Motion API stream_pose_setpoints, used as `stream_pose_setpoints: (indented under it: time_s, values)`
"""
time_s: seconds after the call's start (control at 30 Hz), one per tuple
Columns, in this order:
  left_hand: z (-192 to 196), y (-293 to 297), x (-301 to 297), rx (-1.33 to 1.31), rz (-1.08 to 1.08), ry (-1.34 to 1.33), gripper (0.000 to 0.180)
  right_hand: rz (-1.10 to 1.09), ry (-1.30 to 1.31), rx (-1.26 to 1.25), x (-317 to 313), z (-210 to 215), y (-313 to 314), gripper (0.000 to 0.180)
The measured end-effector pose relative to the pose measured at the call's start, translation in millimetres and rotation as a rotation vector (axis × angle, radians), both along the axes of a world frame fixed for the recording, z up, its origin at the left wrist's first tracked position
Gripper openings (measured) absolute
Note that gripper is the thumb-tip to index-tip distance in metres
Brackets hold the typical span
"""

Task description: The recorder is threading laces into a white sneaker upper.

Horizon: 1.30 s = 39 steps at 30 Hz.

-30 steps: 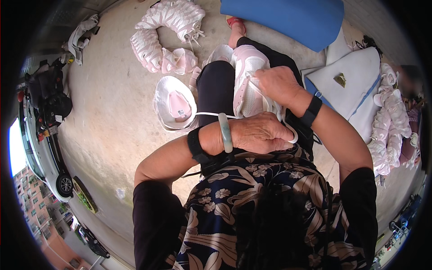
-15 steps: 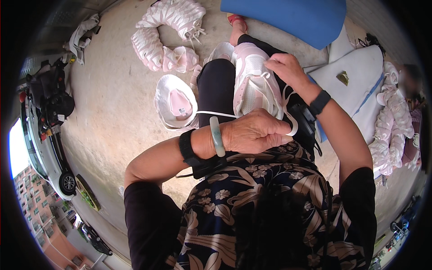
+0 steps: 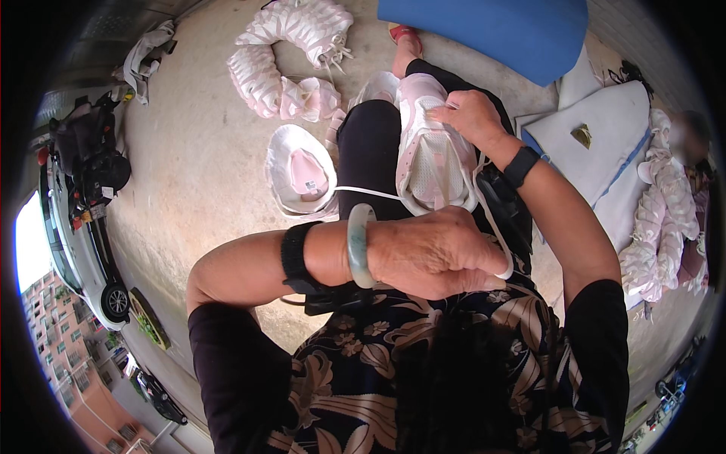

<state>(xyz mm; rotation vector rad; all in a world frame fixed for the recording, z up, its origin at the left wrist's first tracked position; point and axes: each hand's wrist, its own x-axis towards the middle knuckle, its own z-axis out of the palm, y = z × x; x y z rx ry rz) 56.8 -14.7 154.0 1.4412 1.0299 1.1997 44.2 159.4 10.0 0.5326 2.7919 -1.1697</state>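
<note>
Surface: bare concrete floor (image 3: 197, 174).
On it: pink-white shoe uppers (image 3: 291, 57), open upper (image 3: 302, 172), blue mat (image 3: 491, 30).

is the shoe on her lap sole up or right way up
Right way up: the shoe shows its white mesh top, right hand on its toe, sole hidden.

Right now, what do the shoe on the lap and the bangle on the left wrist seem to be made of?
Shoe: probably woven mesh fabric, matte white with pink trim; a fine grid texture shows. Bangle: looks like jade or glass, pale green, smooth and slightly glossy; cannot tell which.
</note>
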Motion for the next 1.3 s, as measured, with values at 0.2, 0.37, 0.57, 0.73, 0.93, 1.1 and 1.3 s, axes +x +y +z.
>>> stream_pose_setpoints:
  time_s: [0.2,0.37,0.57,0.73,0.93,1.1,1.3]
  values:
    - [-5,10,8,0.153,0.074,0.233,0.01,-0.026,0.144,-0.06,21,3,14,0.036]
    - [0,13,5,0.244,0.184,0.394,0.011,0.231,0.156,-0.405,64,38,16,0.022]
    - [-8,17,21,0.338,0.265,0.51,0.015,0.536,0.286,-0.036,95,35,0,0.034]
    - [-9,17,29,0.366,0.308,0.613,0.019,0.476,0.455,0.116,93,10,-14,0.054]
    - [-9,14,26,0.396,0.282,0.615,0.018,0.422,0.445,-0.074,88,22,-20,0.058]
    - [-10,13,24,0.41,0.321,0.613,0.019,0.397,0.274,-0.287,87,33,-25,0.058]
    - [-6,13,19,0.4,0.332,0.617,0.019,0.401,0.442,-0.233,81,55,-36,0.052]
